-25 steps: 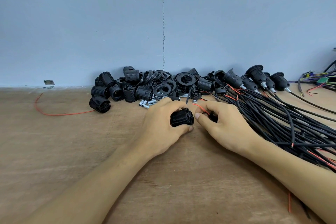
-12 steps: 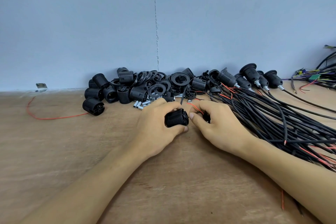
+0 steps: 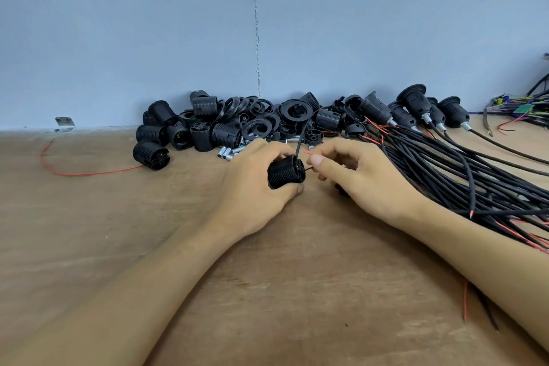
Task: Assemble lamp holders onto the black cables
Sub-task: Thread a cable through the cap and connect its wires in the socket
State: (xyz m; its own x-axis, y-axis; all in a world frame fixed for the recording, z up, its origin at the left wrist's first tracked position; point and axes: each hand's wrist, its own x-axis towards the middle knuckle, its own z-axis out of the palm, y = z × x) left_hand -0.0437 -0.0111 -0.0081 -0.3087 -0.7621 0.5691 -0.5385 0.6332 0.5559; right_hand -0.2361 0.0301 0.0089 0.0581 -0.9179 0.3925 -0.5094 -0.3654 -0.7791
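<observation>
My left hand [image 3: 252, 187] grips a black threaded lamp holder [image 3: 285, 172] lying on its side just above the wooden table [image 3: 89, 232], its wired end facing right. My right hand [image 3: 353, 178] sits right beside it, thumb and fingers pinching thin wire ends; a red wire tip [image 3: 309, 153] shows above the thumb and a dark wire runs into the holder's end. A black cable [image 3: 301, 137] rises behind the holder. What lies under my right palm is hidden.
A heap of black lamp holder bodies and rings [image 3: 237, 125] lies along the blue wall, with small metal tubes [image 3: 228, 151]. A large bundle of black cables [image 3: 460, 175] spreads to the right, several with holders fitted [image 3: 416, 107]. A loose red wire [image 3: 74, 172] lies left.
My right hand has drawn slightly away from the holder and lifted its fingers, so the red and dark wire ends now show between the hands. The left hand keeps its grip.
</observation>
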